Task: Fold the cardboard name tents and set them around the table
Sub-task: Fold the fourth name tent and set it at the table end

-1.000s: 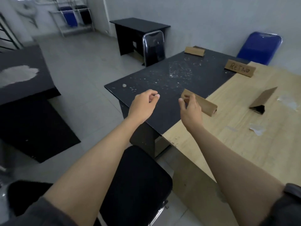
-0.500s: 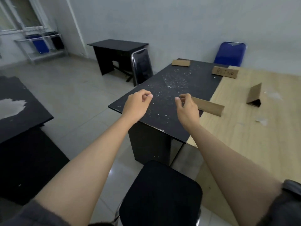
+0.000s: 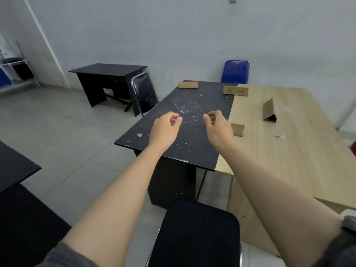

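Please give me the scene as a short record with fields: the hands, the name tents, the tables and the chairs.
left hand: loosely curled, holds nothing, above the black table
right hand: loosely curled, holds nothing, partly hides the nearest tent
tents: four in view
plain tent: far end of the black table
lettered tent: at the seam of the two tables
side-on tent: on the wooden table
chairs: blue chair by the wall; black chair nearest the camera

"RETNO" — handwritten on the far name tent (image 3: pixel 235 90)
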### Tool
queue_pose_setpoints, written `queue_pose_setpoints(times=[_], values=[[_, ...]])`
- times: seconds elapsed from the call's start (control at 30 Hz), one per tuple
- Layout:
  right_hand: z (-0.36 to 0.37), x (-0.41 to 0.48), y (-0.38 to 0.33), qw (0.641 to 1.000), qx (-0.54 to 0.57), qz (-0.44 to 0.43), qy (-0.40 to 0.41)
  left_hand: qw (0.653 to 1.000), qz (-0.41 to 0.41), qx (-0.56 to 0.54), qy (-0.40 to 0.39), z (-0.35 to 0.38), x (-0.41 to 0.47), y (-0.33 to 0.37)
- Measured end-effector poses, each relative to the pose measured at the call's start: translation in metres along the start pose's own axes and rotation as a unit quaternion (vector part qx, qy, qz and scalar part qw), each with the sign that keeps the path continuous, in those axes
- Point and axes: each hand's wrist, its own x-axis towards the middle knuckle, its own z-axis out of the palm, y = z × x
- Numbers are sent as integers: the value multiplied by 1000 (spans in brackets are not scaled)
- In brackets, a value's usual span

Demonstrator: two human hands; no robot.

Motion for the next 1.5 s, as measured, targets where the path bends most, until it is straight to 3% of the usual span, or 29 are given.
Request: queue_pose_setpoints(times=[0.3,0.67,1.0,1.13,1.5], values=[[54,30,-18,998,-23,40,33,999,35,-4,-35,-12,70,-44],[212,90,-66,988,-28,107,112,987,119,2,-106,-59,187,-155],[290,176,-79,989,-42,113,82,988,78,-28,-127,-79,297,-227],[321,228,-69,988,-61,126,69,986,69,-40,-144,-68,351,-256],[414,457,-47,983,-88,158,36,979,70,-46,-184,-15,609,-308]])
